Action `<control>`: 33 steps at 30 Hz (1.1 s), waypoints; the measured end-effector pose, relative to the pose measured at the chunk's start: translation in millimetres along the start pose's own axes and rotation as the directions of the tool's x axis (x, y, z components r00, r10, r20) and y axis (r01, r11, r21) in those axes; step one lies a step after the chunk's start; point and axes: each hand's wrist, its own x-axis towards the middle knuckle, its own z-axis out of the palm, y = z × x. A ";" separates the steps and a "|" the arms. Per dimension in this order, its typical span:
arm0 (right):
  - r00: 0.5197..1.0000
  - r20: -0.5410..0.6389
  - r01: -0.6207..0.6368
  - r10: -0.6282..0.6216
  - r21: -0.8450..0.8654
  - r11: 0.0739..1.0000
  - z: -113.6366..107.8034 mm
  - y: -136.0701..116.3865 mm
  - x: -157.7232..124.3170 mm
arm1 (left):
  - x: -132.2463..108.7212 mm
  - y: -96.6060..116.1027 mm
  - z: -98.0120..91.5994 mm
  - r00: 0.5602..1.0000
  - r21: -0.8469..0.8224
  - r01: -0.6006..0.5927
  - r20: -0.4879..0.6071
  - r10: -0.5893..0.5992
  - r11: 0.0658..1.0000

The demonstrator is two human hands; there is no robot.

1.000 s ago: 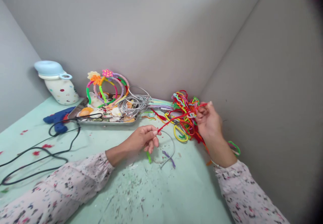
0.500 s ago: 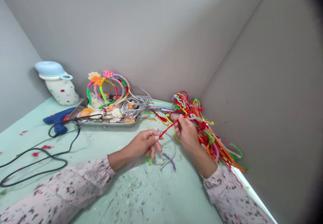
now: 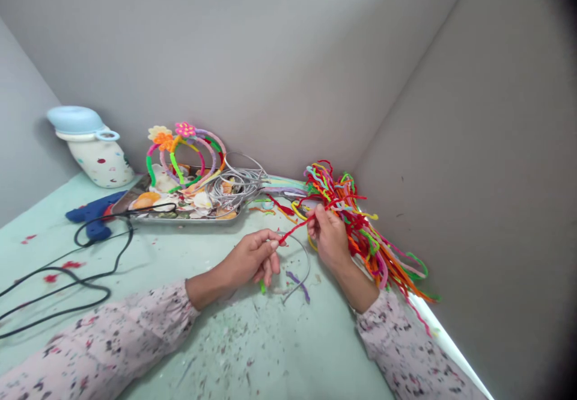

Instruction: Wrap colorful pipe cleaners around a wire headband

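A red pipe cleaner (image 3: 295,228) stretches between my two hands above the table. My left hand (image 3: 256,258) pinches its lower end between thumb and fingertips, the other fingers loosely curled. Higher up and to the right, my right hand (image 3: 331,237) is closed on the same pipe cleaner, whose far end pokes out past the fingers. Beneath them lies a curved grey wire (image 3: 308,261), partly hidden by my left hand. A short purple piece (image 3: 298,286) and a bright green scrap (image 3: 262,287) rest near it. Just beyond my right hand spreads a heap of multicoloured pipe cleaners (image 3: 356,219).
A metal tray (image 3: 189,222) holds shells, a coil of grey wire (image 3: 238,184) and colourful fuzzy hoops with flowers (image 3: 174,141). To its left are a blue glue gun (image 3: 95,213) with a black cord (image 3: 106,289) and a white bottle with blue lid (image 3: 97,156). Grey walls stand behind and right.
The whole view has shifted slightly, so things sit a little further left. Both hands keep their hold on the red pipe cleaner, with barely any change in their pose.
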 end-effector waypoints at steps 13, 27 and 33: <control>0.999 -0.008 0.043 -0.044 -0.094 0.995 0.5 10.8 -6.2 | 1.2 -4.3 -1.5 0.999 -0.102 -0.037 -0.040 0.033 0.994; 0.991 -0.035 0.125 -0.131 -0.142 0.982 4.1 5.2 -11.1 | 0.3 2.2 0.5 0.997 -0.011 0.044 -0.059 -0.044 0.999; 0.994 -0.038 0.098 -0.102 -0.093 0.991 3.3 5.9 -10.5 | -1.6 -0.3 2.6 0.997 0.047 0.007 -0.077 -0.004 0.999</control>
